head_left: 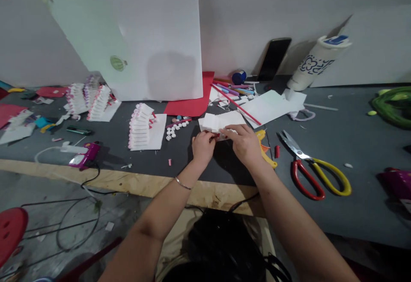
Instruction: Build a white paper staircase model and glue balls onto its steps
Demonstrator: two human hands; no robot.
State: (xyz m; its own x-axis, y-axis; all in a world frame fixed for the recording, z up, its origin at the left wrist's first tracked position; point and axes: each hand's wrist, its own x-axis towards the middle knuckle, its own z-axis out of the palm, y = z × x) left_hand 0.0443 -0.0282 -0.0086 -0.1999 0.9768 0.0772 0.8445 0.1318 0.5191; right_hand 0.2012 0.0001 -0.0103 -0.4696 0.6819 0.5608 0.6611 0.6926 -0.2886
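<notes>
My left hand (204, 147) is closed at the edge of a white folded paper piece (211, 122), its fingertips pinching a small red piece (217, 136). From the other side my right hand (244, 143) reaches in with bent fingers, and its fingertips press together at the same red piece and the paper. The fingers partly hide where the red piece meets the paper. Beneath lies a white sheet (235, 118). Left of my hands are several small white rolled pieces (173, 130) and a fan-shaped pleated paper model (141, 128) with pink round ends and red bits.
Large scissors (302, 155) with red and yellow handles lie to the right. A yellow glue gun (268, 153) is beside my right wrist. Behind are red paper (192, 104), a phone (274, 59) and a white bottle (317, 61). A purple device (86, 154) with a cord sits left.
</notes>
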